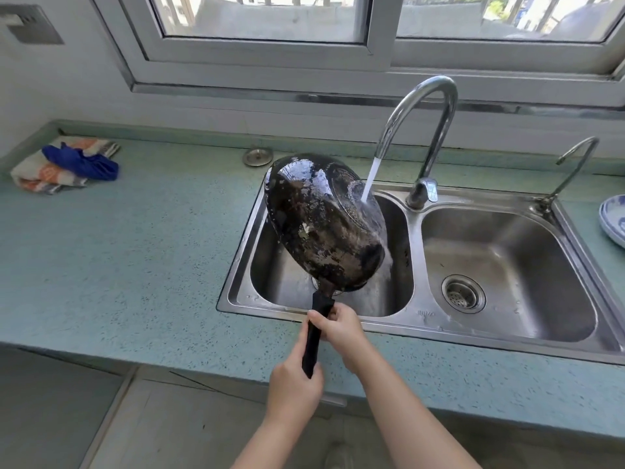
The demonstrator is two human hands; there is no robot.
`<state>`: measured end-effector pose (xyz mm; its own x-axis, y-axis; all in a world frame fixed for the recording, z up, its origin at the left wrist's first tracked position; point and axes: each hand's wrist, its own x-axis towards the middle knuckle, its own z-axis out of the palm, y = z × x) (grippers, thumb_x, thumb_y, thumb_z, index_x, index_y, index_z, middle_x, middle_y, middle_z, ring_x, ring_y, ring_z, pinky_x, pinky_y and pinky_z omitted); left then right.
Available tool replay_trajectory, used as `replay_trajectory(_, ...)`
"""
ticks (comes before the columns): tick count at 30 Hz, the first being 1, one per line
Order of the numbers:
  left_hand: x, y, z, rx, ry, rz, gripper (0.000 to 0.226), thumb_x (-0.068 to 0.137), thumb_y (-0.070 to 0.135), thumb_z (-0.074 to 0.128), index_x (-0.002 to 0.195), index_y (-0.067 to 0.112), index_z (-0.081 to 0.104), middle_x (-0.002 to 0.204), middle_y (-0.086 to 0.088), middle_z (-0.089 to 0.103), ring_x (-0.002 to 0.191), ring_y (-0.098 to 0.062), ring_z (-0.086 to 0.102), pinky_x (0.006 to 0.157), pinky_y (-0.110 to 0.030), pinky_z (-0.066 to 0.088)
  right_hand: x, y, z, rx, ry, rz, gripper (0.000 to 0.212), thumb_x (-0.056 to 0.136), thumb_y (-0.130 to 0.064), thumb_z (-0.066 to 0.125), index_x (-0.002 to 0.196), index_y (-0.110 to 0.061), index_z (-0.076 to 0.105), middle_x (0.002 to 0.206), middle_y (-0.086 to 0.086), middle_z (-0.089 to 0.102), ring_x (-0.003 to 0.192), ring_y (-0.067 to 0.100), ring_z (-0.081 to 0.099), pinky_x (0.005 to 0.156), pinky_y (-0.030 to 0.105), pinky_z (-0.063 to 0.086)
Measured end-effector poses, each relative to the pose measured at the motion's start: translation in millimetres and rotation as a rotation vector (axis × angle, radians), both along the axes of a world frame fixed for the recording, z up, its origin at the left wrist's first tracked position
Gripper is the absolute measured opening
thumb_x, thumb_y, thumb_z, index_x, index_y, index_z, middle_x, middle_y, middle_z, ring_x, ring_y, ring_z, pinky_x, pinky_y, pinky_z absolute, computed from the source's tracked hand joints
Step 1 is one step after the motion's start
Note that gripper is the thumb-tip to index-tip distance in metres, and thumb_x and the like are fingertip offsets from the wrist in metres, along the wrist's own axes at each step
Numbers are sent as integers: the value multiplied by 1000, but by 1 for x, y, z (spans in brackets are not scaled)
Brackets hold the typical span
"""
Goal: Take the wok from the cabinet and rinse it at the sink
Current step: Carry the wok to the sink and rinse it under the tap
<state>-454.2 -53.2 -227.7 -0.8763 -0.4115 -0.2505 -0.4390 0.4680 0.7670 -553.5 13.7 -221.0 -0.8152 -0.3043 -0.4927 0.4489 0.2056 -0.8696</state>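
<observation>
Wok (pixel 321 225) tipped underside-up over the left basin of the sink (pixel 416 313), under the faucet (pixel 436 147) stream. Left hand (pixel 292 384) and right hand (pixel 338 324) both wrapped round the handle (pixel 311 346). Could splash past the sink rim, or slip if wet there; hard to tell.

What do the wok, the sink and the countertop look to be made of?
Wok: dark metal, probably iron or carbon steel; its wet outside is blackened and flaking in patches. Handle: matte black, likely plastic. Sink: stainless steel, judging by its brushed grey sheen and reflections. Countertop: teal, dark-speckled, smooth; perhaps composite stone.
</observation>
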Motion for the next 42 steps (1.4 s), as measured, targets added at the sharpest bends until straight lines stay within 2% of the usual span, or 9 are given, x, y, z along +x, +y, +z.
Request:
replay_trajectory(5,2,-3,1,-71,-18,-1,73,84,13,55,141,39,17,76,-7,70,67,-24,61,61,-30,44,2,-5,4,-42,-62,10,18,87,-15,60,100,-4,55,91,8,60,92,24,59,92,44,50)
replay_trajectory(10,-1,-3,3,-177,-33,-16,72,85,13,52,143,38,17,86,-4,69,73,-22,59,65,-28,42,0,-3,6,-109,-114,15,12,91,-12,54,97,-2,52,79,3,58,74,15,60,68,21,54)
replay_trajectory(17,-7,2,5,-50,-83,53,68,83,7,50,138,42,31,75,-3,62,65,-22,52,61,-29,40,4,0,0,-108,-189,-61,16,94,-12,48,95,4,51,98,19,59,85,25,62,66,23,55)
replay_trajectory(21,-8,3,4,-46,-94,38,69,81,6,49,138,42,32,87,-6,68,68,-22,51,63,-27,40,4,3,-4,-106,-202,-63,15,95,-11,45,94,3,50,89,14,60,77,20,62,61,20,55)
replay_trajectory(28,-12,11,4,14,-111,-24,72,79,8,52,140,41,29,118,0,66,97,-22,61,79,-27,46,7,10,-4,-130,-238,-136,23,96,-10,41,83,4,54,107,35,61,97,42,63,88,47,52)
replay_trajectory(31,-14,15,1,51,-99,-47,73,78,9,53,139,41,30,119,0,65,96,-20,61,79,-25,47,8,13,-4,-169,-237,-159,33,98,-8,37,109,21,47,88,24,64,80,32,66,69,35,57)
replay_trajectory(34,-16,22,-2,56,-78,-72,72,76,12,56,138,39,34,118,-1,66,95,-20,62,80,-26,48,8,18,-5,-169,-232,-188,31,98,-6,35,109,19,49,74,17,61,71,26,65,57,27,57)
replay_trajectory(37,-16,26,-6,101,-50,-54,69,76,14,58,136,39,36,123,6,64,95,-14,61,75,-21,44,6,20,-7,-67,-193,-213,21,94,-5,44,100,12,53,79,22,58,91,42,64,74,41,54)
replay_trajectory(42,-16,33,-12,163,-35,-27,65,79,20,62,136,39,38,125,11,62,101,-6,59,76,-13,39,6,26,-13,97,-107,-224,27,87,-8,57,111,4,56,103,21,65,98,33,63,92,48,51)
